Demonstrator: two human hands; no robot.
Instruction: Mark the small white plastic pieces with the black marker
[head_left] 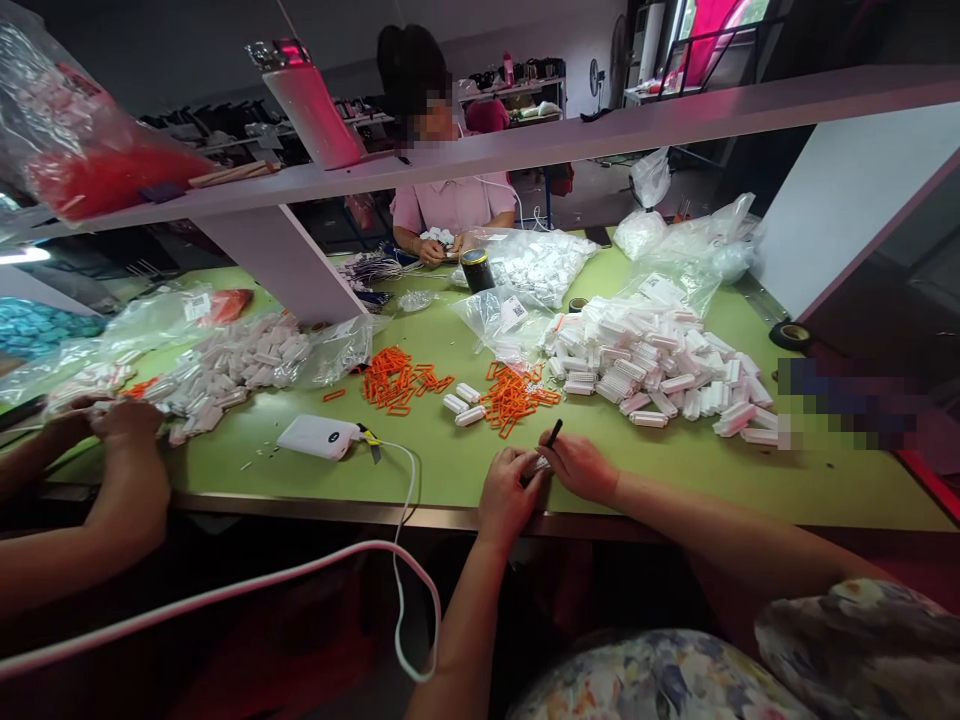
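Near the table's front edge, my left hand [508, 492] is closed around a small white plastic piece [541, 463], mostly hidden by the fingers. My right hand [583, 468] pinches a slim black stick-like tool [555, 433], its upper end pointing up and its lower end hidden at the white piece. Just beyond my hands lies a loose heap of orange rectangular frames [511, 402]. Several white plastic pieces [466, 404] lie beside that heap on its left. A large pile of similar white pieces [637, 365] spreads to the right.
A second orange heap [397, 380] and a white power bank [319, 437] with a cable lie left. A co-worker's hands [124, 415] work by another white pile [232, 370]. Across the green table [435, 470] sits another person [454, 205]. A shelf [480, 150] spans above.
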